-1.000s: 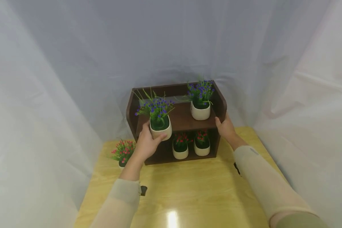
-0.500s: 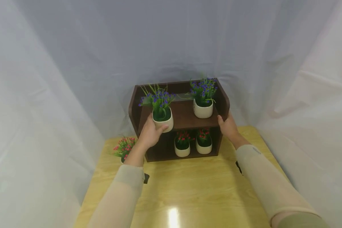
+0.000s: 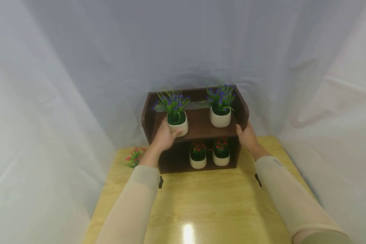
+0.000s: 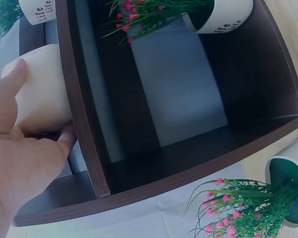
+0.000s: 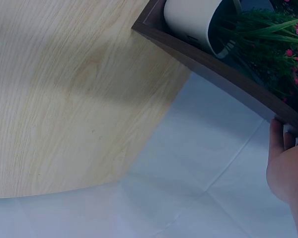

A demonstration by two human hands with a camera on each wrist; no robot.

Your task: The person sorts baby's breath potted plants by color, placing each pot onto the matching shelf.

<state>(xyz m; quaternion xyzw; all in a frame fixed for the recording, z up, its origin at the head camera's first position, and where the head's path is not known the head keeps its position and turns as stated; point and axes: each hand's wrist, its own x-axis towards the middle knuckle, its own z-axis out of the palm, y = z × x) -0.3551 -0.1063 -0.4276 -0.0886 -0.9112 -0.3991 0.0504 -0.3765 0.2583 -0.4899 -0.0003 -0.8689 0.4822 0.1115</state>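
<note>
My left hand (image 3: 163, 138) grips a white pot (image 3: 182, 126) of artificial purple flowers at the left of the upper level of a dark brown two-tier shelf (image 3: 198, 122). In the left wrist view, thumb and fingers span the pot (image 4: 47, 87), close against the shelf board (image 4: 84, 119). My right hand (image 3: 247, 136) holds the shelf's right side, thumb at the front edge; its fingers (image 5: 276, 139) lie along the outer face in the right wrist view. A second purple-flowered pot (image 3: 220, 119) stands at the right of the upper level.
Two white pots with red flowers, one left (image 3: 198, 163) and one right (image 3: 221, 160), stand on the lower level. A pink-flowered pot (image 4: 293, 168) is on the wooden table (image 3: 201, 200), left of the shelf. White curtains (image 3: 189, 44) surround the table.
My left hand has moved the purple-flowered pot back and slightly right, from over the shelf's front edge to the upper board. My right hand keeps its hold on the side.
</note>
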